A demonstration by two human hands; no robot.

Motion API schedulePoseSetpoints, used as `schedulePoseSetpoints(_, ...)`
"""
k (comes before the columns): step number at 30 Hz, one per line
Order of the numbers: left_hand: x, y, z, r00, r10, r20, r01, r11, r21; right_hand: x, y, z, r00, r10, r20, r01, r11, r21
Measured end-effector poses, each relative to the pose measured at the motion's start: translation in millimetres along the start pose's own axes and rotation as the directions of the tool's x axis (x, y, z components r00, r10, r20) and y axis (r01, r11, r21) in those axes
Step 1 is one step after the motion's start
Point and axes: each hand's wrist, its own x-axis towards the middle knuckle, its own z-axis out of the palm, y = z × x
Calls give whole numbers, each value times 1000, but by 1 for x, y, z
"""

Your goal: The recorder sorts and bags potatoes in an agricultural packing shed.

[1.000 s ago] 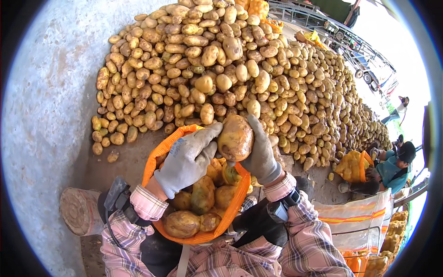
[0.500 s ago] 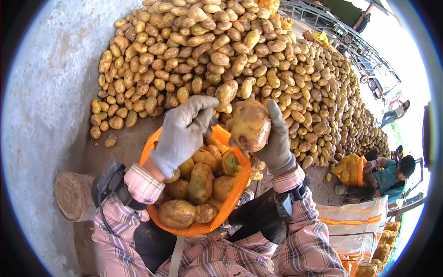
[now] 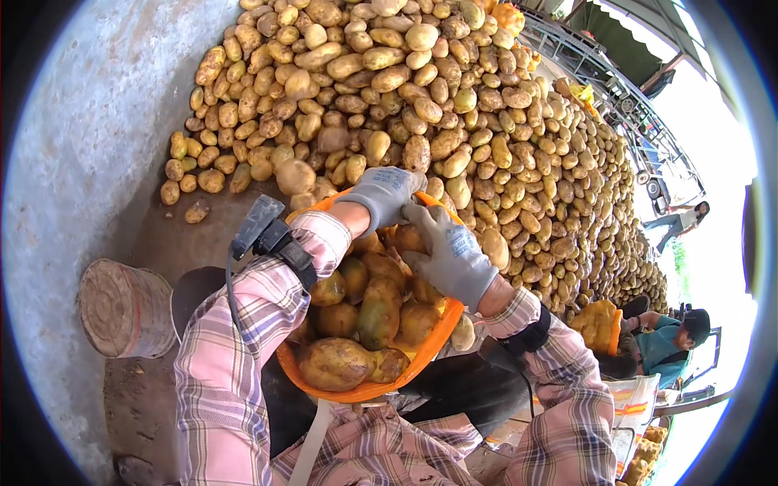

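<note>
An orange mesh bag [image 3: 369, 394], held wide at its mouth, stands between my legs with several potatoes [image 3: 336, 363] inside; one has a greenish skin [image 3: 379, 314]. My left hand [image 3: 381, 194], in a grey glove, is at the bag's far rim with its fingers curled. Their tips are partly hidden, beside a speckled potato [image 3: 416, 154] of the pile. Also gloved, my right hand [image 3: 455, 253] reaches over the right rim into the bag. Its thumb and fingers are around a brown potato [image 3: 409, 237] near the top.
A large potato heap [image 3: 486, 121] spreads ahead and to the right. Two potatoes beyond the bag look blurred. At left, a dirty bucket [image 3: 126, 312] stands by the pale wall [image 3: 73, 162]. A co-worker [image 3: 664, 344] sits at right by another orange bag [image 3: 598, 324]; a person [image 3: 679, 223] is farther off.
My right hand has lowered the large potato from above the bag into its mouth. My left hand has moved right and down to the far rim. The view has shifted slightly.
</note>
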Motion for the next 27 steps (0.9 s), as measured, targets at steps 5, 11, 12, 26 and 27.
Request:
schedulePoseSetpoints(5,4,-6,2,991,-129,17,130,983,-130,5,-9,-6,996,-88,21,90,935,-343)
schedulePoseSetpoints(11,0,2,-10,970,-243,-21,214,891,-400,10,-4,-1,987,-47,152,118,858,-500)
schedulePoseSetpoints(12,2,-2,-6,971,-239,-17,212,891,-402,17,-6,-3,987,-41,153,113,859,-500)
schedulePoseSetpoints(26,-4,3,-14,993,-51,104,77,962,-262,33,17,1,944,58,324,102,884,-457)
schedulePoseSetpoints(27,-4,-2,-6,995,-1,100,15,989,-144,33,18,6,958,38,283,87,905,-417)
